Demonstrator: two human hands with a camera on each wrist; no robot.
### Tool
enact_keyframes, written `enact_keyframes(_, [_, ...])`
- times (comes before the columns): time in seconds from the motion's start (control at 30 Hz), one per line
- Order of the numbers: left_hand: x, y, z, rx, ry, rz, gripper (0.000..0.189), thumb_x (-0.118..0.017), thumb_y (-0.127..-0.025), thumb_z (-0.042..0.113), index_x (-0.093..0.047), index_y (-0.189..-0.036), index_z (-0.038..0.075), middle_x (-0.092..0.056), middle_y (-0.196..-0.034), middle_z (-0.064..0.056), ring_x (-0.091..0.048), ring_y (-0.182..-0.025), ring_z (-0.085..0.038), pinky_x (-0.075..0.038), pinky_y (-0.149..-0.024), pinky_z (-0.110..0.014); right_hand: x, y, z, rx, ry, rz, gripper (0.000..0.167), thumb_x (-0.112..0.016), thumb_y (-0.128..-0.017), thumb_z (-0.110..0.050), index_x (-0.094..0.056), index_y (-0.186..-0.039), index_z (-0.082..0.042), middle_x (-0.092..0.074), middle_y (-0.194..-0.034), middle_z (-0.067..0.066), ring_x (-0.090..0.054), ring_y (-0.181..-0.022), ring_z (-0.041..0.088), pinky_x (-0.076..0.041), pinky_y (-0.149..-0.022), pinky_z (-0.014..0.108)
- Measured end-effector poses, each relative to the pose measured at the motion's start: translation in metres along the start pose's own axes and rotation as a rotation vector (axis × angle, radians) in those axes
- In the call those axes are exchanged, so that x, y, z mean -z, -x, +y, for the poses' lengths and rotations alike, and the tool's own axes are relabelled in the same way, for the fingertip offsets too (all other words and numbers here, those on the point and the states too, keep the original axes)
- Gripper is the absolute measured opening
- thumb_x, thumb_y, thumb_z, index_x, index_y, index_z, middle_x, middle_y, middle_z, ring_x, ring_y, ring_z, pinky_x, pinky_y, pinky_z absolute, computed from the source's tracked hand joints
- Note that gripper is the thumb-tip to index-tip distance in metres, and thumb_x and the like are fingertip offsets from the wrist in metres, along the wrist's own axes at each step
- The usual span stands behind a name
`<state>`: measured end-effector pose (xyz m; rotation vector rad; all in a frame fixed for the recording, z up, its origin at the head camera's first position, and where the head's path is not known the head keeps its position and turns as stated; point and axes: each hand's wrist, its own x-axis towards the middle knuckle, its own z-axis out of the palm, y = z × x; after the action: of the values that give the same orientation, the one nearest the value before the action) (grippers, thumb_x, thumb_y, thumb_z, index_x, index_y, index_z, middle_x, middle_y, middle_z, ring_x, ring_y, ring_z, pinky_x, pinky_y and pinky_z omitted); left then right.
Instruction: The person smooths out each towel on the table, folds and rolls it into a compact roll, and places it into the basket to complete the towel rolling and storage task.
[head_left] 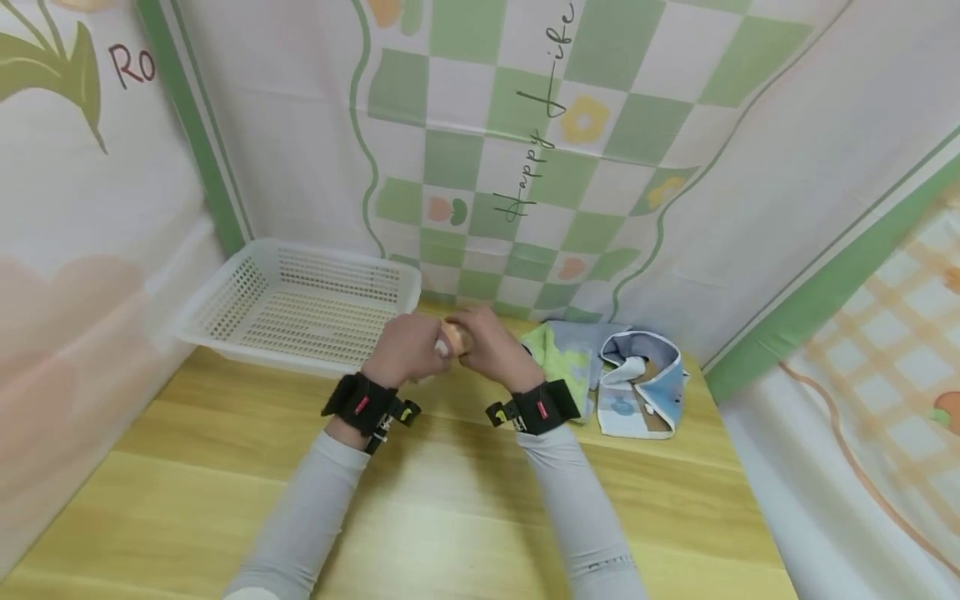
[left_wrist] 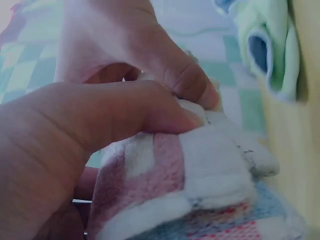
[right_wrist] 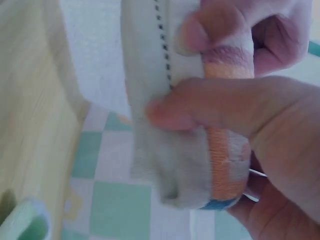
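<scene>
Both hands hold a small patterned towel (head_left: 453, 337) in front of the body, above the table. It is folded into a thick bundle, with pink and white patches (left_wrist: 165, 160) in the left wrist view and orange and plum bands (right_wrist: 225, 150) in the right wrist view. My left hand (head_left: 405, 348) grips one end, its thumb pressing on the pale hem. The right hand (head_left: 491, 346) pinches the other end, thumb over the stitched white border. The two thumbs are close together, and the fingers behind the towel are mostly hidden.
A white plastic basket (head_left: 341, 252) stands at the back left of the wooden table (head_left: 442, 517). To the right lie a green and grey folded cloth (head_left: 566, 358) and a blue and white folded cloth (head_left: 622, 404). A checkered curtain (head_left: 510, 167) hangs behind the table.
</scene>
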<state>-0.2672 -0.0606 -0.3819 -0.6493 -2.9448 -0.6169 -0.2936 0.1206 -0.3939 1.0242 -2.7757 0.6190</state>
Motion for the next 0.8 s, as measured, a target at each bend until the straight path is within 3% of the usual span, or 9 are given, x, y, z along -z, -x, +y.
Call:
enact_keyframes(0.13, [0.019,-0.001,-0.018,0.074,0.048,0.044,0.025,-0.078,-0.080,0.027,-0.060,-0.073,0.011,-0.062,-0.068,-0.003,-0.058,-0.054,-0.019,-0.047,-0.048,-0.031,-0.005,-0.022,-0.005,0.024,0.003,0.078,0.067,-0.085,-0.074,0.001,-0.059,-0.136,0.001,-0.059,-0.133,0.017,-0.051,-0.126,0.034,-0.047,-0.107,0.044])
enact_keyframes(0.33, [0.043,0.001,-0.048,0.231,0.100,0.097,0.036,-0.076,-0.083,0.036,-0.065,-0.087,0.002,-0.067,-0.074,-0.010,-0.061,-0.049,-0.018,-0.049,-0.043,-0.030,-0.019,-0.052,-0.015,-0.023,-0.027,0.184,0.070,-0.077,-0.088,-0.010,-0.045,-0.149,-0.001,-0.047,-0.144,0.021,-0.045,-0.132,0.037,-0.046,-0.108,0.045])
enact_keyframes(0.53, [0.057,0.002,-0.079,0.380,0.137,0.024,0.030,-0.070,-0.083,0.031,-0.067,-0.079,0.002,-0.068,-0.071,-0.011,-0.062,-0.052,-0.020,-0.046,-0.043,-0.028,-0.047,-0.074,-0.021,-0.174,-0.121,0.127,0.062,-0.072,-0.093,-0.018,-0.048,-0.147,0.001,-0.043,-0.141,0.025,-0.042,-0.131,0.038,-0.043,-0.109,0.047])
enact_keyframes(0.7, [0.059,-0.010,-0.100,0.430,0.158,-0.053,0.025,-0.063,-0.081,0.028,-0.065,-0.073,0.004,-0.067,-0.067,-0.009,-0.062,-0.055,-0.022,-0.046,-0.048,-0.030,-0.074,-0.082,-0.025,-0.296,-0.188,0.090,0.059,-0.073,-0.093,-0.023,-0.053,-0.141,0.005,-0.043,-0.141,0.027,-0.041,-0.133,0.038,-0.043,-0.109,0.046])
enact_keyframes(0.8, [0.058,-0.021,-0.112,0.449,0.171,-0.100,0.024,-0.063,-0.081,0.027,-0.065,-0.079,0.003,-0.067,-0.071,-0.009,-0.060,-0.059,-0.022,-0.045,-0.052,-0.031,-0.086,-0.083,-0.028,-0.312,-0.204,0.094,0.052,-0.075,-0.090,-0.019,-0.058,-0.132,0.006,-0.045,-0.138,0.025,-0.045,-0.129,0.037,-0.049,-0.103,0.042])
